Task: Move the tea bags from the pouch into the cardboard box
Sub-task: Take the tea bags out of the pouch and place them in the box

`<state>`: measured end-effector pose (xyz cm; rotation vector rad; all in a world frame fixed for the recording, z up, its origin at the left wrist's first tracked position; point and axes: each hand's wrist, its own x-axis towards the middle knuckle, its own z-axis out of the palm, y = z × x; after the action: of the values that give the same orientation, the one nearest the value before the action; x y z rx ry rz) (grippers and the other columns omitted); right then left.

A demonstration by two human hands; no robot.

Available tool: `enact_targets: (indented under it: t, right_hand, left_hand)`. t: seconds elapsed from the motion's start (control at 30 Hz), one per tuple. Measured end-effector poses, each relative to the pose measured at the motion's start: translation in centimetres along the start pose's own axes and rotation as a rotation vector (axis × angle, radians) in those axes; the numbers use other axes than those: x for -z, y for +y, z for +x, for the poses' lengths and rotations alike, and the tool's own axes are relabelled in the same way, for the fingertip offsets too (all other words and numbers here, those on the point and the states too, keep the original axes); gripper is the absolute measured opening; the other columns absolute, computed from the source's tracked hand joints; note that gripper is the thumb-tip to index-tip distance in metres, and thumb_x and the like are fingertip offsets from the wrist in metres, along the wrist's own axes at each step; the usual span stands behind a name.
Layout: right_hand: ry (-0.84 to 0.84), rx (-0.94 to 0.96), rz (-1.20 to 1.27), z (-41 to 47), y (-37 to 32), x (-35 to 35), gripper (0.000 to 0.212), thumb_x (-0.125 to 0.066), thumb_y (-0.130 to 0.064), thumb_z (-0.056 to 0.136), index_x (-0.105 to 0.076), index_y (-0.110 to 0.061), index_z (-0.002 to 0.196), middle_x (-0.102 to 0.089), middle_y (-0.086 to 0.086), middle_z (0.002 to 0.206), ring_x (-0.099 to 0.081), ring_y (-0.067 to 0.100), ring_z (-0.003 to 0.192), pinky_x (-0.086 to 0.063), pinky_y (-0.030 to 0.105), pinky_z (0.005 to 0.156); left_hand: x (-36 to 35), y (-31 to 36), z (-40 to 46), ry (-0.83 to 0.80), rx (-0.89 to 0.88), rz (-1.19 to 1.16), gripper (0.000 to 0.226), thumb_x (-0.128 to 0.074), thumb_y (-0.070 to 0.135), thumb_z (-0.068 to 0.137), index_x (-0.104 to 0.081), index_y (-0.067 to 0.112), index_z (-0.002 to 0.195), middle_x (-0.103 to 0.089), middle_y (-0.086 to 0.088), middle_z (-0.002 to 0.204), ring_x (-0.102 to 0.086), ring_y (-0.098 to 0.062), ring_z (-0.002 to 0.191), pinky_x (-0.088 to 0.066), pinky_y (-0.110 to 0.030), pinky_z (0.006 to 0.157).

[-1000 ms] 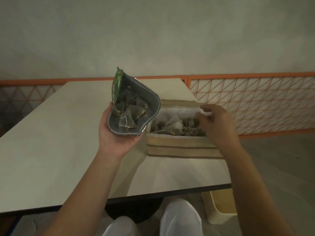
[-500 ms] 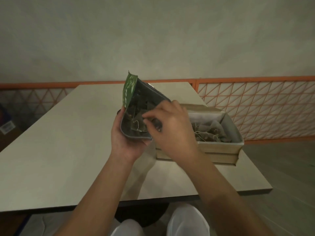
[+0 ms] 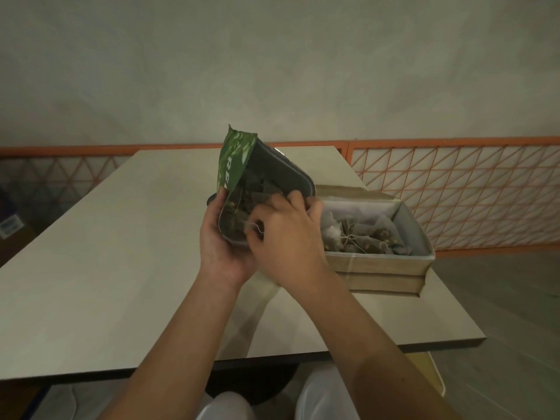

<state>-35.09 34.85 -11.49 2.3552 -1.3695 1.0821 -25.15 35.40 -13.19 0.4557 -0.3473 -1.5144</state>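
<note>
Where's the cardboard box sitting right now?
In the head view, the cardboard box sits on the table's right side, just right of both hands.

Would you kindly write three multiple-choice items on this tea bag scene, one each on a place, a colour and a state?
1. Where does the cardboard box sit?
A. on the table's right part
B. on the floor
C. on the person's lap

2. What colour is the pouch outside?
A. red
B. green
C. yellow

3. What is the right hand doing?
A. resting flat on the table
B. reaching into the pouch's mouth
C. lifting the box

Answers: 1 A, the box stands on the table near its right edge. 2 B, its printed face is green. 3 B, its fingers are at the opening, while the left hand holds the pouch.
</note>
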Motion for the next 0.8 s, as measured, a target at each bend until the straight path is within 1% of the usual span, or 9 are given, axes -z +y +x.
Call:
enact_targets:
  t: [0.1,0.2,0.23,0.33,0.47,0.53,0.63,0.73,0.8]
  right_hand:
    - [0.058,-0.017,0.248,0.0,1.0,1.0,0.004,-0.064,-0.027,0.081,-0.062,-0.024,0.079,-0.065,-0.010,0.081,-0.055,0.015,0.084,-0.030,0.030,0.082]
    - [0.059,-0.114,0.592,0.0,2.4,2.7,0.009,-0.066,-0.021,0.087,-0.058,-0.022,0.086,-0.063,-0.008,0.082,-0.059,0.010,0.080,-0.047,0.027,0.074]
    - [0.073,-0.163,0.679,0.1,2.8,3.4,0.009,-0.066,-0.020,0.089,-0.057,-0.023,0.088,-0.062,-0.009,0.084,-0.059,0.008,0.080,-0.050,0.025,0.071]
    - [0.218,-0.287,0.832,0.4,4.5,4.8,0.015,-0.065,-0.016,0.091,-0.056,-0.026,0.097,-0.061,-0.013,0.088,-0.058,0.004,0.074,-0.050,0.020,0.063]
    - [0.340,-0.429,0.928,0.7,6.8,5.2,0.026,-0.062,-0.010,0.092,-0.055,-0.021,0.116,-0.063,0.002,0.090,-0.055,0.005,0.064,-0.044,0.015,0.055]
    - [0.280,-0.467,0.894,1.0,7.8,4.8,0.029,-0.060,-0.007,0.092,-0.056,-0.024,0.116,-0.061,0.005,0.088,-0.059,0.013,0.067,-0.048,0.017,0.055]
    - [0.158,-0.521,0.906,1.7,8.6,3.9,0.023,-0.058,-0.004,0.092,-0.060,-0.022,0.107,-0.060,-0.003,0.079,-0.065,0.030,0.079,-0.058,0.033,0.068]
    - [0.106,-0.527,0.928,2.0,8.7,2.8,0.014,-0.062,-0.010,0.092,-0.060,-0.017,0.104,-0.063,-0.011,0.083,-0.067,0.019,0.082,-0.058,0.035,0.075]
    - [-0.043,-0.477,0.745,1.9,9.0,2.0,0.014,-0.066,-0.022,0.091,-0.060,-0.021,0.103,-0.063,-0.012,0.094,-0.063,0.009,0.088,-0.054,0.032,0.078]
  left_hand:
    - [-0.1,0.1,0.4,0.004,-0.012,0.004,0.049,-0.054,0.052,0.093,-0.077,0.013,0.109,-0.073,-0.010,0.115,-0.074,-0.027,0.097,-0.061,-0.033,0.082]
    - [-0.4,0.1,0.6,-0.011,-0.009,0.015,0.050,-0.051,0.053,0.094,-0.080,0.012,0.103,-0.074,-0.013,0.110,-0.075,-0.028,0.088,-0.062,-0.032,0.072]
    - [-0.3,0.1,0.7,-0.022,-0.005,0.012,0.051,-0.051,0.053,0.094,-0.078,0.013,0.109,-0.073,-0.014,0.114,-0.074,-0.029,0.091,-0.062,-0.033,0.073]
    - [-0.1,0.5,1.0,-0.072,0.008,-0.025,0.052,-0.051,0.055,0.096,-0.066,0.019,0.131,-0.057,-0.013,0.147,-0.059,-0.033,0.121,-0.059,-0.037,0.084]
    - [0.1,0.8,1.1,-0.090,-0.002,-0.078,0.049,-0.050,0.054,0.097,-0.065,0.021,0.132,-0.051,-0.012,0.152,-0.055,-0.035,0.125,-0.062,-0.038,0.081]
    - [0.1,0.7,1.0,-0.077,-0.001,-0.076,0.050,-0.050,0.054,0.097,-0.067,0.020,0.129,-0.056,-0.013,0.148,-0.058,-0.034,0.122,-0.061,-0.038,0.083]
    - [0.0,0.6,0.7,-0.070,0.005,-0.063,0.049,-0.049,0.053,0.097,-0.077,0.017,0.114,-0.065,-0.015,0.134,-0.063,-0.034,0.114,-0.060,-0.038,0.082]
    - [-0.2,0.5,0.5,-0.065,0.003,-0.067,0.050,-0.049,0.053,0.097,-0.079,0.015,0.110,-0.066,-0.015,0.130,-0.064,-0.033,0.112,-0.061,-0.036,0.080]
    - [-0.3,0.6,0.4,-0.062,0.006,-0.070,0.049,-0.050,0.053,0.097,-0.078,0.015,0.110,-0.066,-0.015,0.129,-0.065,-0.034,0.109,-0.062,-0.037,0.078]
